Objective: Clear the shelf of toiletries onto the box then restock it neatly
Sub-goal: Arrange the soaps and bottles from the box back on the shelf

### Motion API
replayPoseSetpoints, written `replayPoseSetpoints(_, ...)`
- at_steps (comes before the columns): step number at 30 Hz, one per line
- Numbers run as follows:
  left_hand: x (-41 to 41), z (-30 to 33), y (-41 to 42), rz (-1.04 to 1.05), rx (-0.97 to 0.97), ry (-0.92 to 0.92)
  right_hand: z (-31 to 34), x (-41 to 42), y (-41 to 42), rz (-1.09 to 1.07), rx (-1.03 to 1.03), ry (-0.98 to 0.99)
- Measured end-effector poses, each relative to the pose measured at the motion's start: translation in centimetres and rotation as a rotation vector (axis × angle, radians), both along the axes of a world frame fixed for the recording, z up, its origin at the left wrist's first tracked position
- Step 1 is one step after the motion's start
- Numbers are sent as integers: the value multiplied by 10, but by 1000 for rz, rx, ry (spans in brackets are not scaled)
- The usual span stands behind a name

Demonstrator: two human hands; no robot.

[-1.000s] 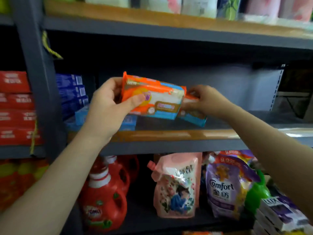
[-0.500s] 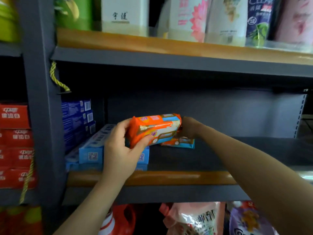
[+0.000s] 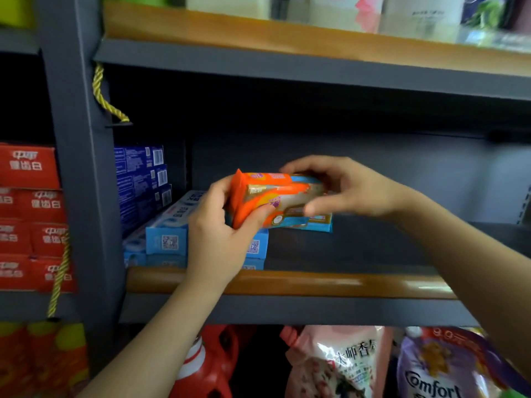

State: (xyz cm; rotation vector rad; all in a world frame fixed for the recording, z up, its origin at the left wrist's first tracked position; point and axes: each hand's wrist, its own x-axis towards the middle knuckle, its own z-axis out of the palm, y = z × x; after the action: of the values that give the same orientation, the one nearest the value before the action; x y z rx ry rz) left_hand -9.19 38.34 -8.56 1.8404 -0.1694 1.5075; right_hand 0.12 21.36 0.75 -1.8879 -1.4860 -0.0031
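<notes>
An orange and blue soap packet (image 3: 273, 196) is held over the middle shelf (image 3: 287, 284). My left hand (image 3: 218, 239) grips its left end, thumb on the front. My right hand (image 3: 344, 188) holds its right end, fingers curled over the top and thumb in front. Beneath it a second similar packet (image 3: 316, 221) lies flat on the shelf board. To the left, light blue toothpaste boxes (image 3: 166, 239) lie in a stack, and dark blue boxes (image 3: 140, 179) are piled behind them.
Red toothpaste boxes (image 3: 28, 214) fill the bay to the left of the grey upright (image 3: 83, 168). Bottles stand on the shelf above (image 3: 316, 38). Below are a red detergent bottle (image 3: 207, 366) and refill pouches (image 3: 339, 363). The right part of the middle shelf is bare board.
My right hand let go of the lower packet, which now lies on the shelf, and took the right end of the upper packet. The upper packet has come down close over the lower one.
</notes>
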Motion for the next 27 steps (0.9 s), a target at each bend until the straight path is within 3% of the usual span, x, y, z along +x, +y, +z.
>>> replayPoseSetpoints(3, -6, 6, -2, 31, 75, 168, -4, 2, -4, -183, 10, -229)
replayPoseSetpoints(8, -29, 6, 18, 488, 545, 176, -22, 29, -27, -465, 56, -278)
replayPoseSetpoints(11, -36, 0, 30, 647, 716, 327, -39, 51, -33, -638, -60, -292)
replayPoseSetpoints(14, -33, -5, 36, 657, 778, 469, -51, 63, -25, -725, -191, -259)
replayPoseSetpoints(19, -31, -2, 39, 668, 853, 464, -47, 73, -1, -806, -317, -292)
replayPoseSetpoints(23, -29, -4, 35, 684, 829, 437, -47, 78, 18, -896, -420, -469)
replayPoseSetpoints(27, -25, -7, 34, 695, 884, 431, -51, 85, 29, -862, -471, -509)
